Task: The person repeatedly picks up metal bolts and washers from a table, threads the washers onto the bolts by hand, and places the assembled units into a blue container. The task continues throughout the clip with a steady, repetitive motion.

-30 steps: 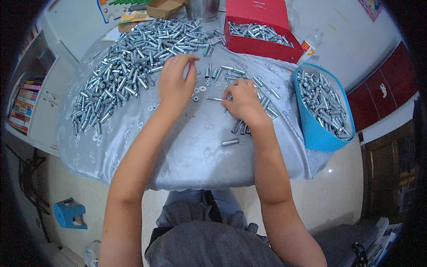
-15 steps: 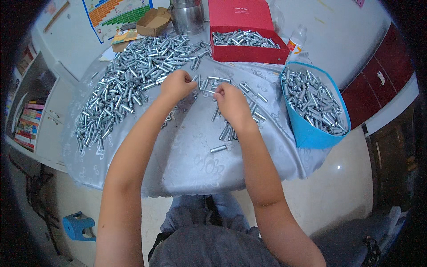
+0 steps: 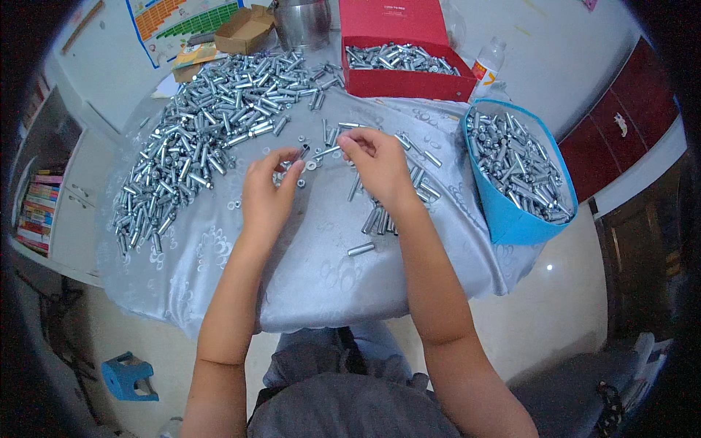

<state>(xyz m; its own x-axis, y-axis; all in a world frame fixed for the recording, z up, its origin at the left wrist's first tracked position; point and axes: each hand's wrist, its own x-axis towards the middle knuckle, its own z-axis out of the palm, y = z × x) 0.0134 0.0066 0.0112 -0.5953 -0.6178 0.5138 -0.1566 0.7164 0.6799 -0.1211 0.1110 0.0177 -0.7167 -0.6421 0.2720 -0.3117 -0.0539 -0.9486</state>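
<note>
Working apart over a silver tablecloth (image 3: pixel 314 270), the left hand (image 3: pixel 269 191) is pinching a metal sleeve (image 3: pixel 304 152) and the right hand (image 3: pixel 381 166) a slim rod (image 3: pixel 326 152), apparently unjoined; a fastener heap (image 3: pixel 201 135) is lying beyond, whether finished or waiting unclear.

Silvery bolts (image 3: pixel 201 139), red box (image 3: pixel 405 85), ring-patterned grey tablecloth (image 3: pixel 321 292)
</note>
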